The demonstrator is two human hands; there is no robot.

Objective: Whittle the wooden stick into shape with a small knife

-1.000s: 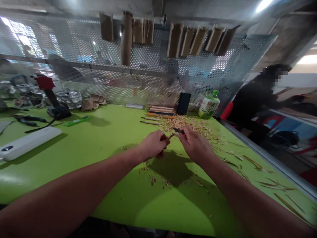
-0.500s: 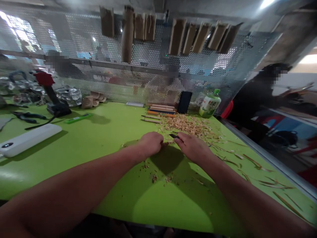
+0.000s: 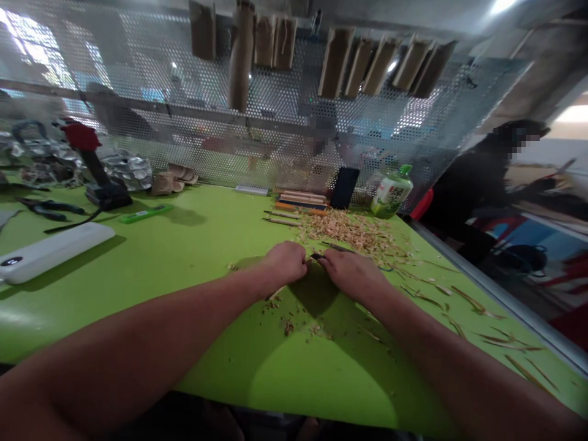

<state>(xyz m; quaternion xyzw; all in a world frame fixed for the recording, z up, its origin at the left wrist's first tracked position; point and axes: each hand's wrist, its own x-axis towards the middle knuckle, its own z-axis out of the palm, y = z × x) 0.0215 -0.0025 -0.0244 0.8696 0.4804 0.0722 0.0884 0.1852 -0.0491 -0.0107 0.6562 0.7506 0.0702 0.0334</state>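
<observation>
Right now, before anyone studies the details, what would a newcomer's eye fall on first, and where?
Probably the bright green tabletop, filling much of the view, with the left hand and right hand close together near its middle, a dark blade at the right one's fingertips. Just beyond lies a heap of pale shavings. Above, brown pieces hang along a perforated metal screen.

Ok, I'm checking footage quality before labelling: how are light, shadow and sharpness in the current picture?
Head view: a lamp glares at top right; the table shows pale sheen at far left; dark shadow lies below the left hand and right hand; the panel looks hazy; the knife is too small for detail.
</observation>
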